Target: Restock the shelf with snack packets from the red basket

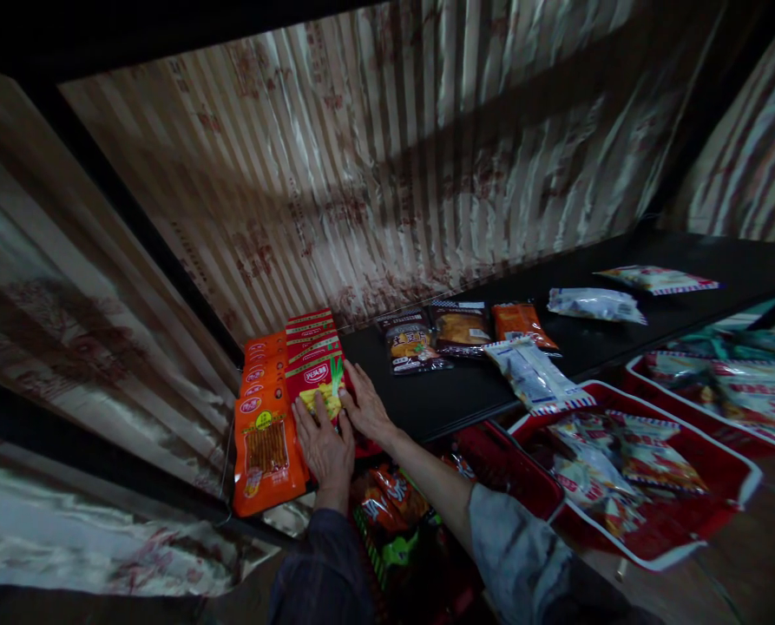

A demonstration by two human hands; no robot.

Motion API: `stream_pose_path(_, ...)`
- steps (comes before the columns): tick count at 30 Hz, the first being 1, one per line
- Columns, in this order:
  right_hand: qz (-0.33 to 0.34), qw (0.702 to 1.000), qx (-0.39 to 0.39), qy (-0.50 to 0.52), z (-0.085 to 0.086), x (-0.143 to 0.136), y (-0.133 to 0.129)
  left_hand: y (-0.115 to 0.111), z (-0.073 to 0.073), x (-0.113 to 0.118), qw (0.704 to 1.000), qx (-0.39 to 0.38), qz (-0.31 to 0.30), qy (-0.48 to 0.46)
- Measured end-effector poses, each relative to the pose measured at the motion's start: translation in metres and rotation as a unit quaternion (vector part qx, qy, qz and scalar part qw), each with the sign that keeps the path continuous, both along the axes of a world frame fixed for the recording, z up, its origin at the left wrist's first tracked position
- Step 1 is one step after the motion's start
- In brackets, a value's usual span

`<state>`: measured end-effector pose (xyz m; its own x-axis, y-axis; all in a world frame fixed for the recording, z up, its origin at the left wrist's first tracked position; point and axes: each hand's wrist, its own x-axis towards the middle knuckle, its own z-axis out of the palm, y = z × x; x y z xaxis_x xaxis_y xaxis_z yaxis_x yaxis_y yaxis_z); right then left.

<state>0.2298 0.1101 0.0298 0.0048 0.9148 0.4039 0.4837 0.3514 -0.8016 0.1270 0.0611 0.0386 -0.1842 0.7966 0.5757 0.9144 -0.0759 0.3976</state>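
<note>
Several red snack packets [315, 373] lie overlapped in a row on the black shelf. My left hand [325, 441] rests on the lower part of the front red packet, its fingers spread. At that packet's right edge is my right hand [365, 406], fingers extended and apart, touching the packet's side. Neither hand is wrapped round anything. Directly left of the red row is a row of overlapped orange packets [270, 447], the front one showing brown sticks.
Dark packets [411, 341] and an orange-brown packet [522, 325] lie farther right on the shelf [413, 406]. A white-blue packet [535, 373] overhangs its front edge. Red baskets [679, 521] of snacks stand below. A black post [133, 217] rises at left, before a striped curtain.
</note>
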Motion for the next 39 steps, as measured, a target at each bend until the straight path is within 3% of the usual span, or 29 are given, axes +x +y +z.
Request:
stream_pose_path(10, -0.033, 0.999, -0.035, -0.016, -0.010, -0.002, -0.003, 0.002, 0.000, 0.000, 0.999, -0.011, -0.023, 0.026)
stream_pose_path(23, -0.074, 0.996, -0.048, -0.022, -0.007, -0.006, -0.011, 0.000, -0.007, -0.002, 1.000, 0.020, -0.007, -0.004)
stream_pose_path(39, -0.068, 0.992, -0.083, -0.064, -0.003, -0.006, -0.012, 0.000, -0.008, -0.002, 1.000, -0.002, 0.007, -0.001)
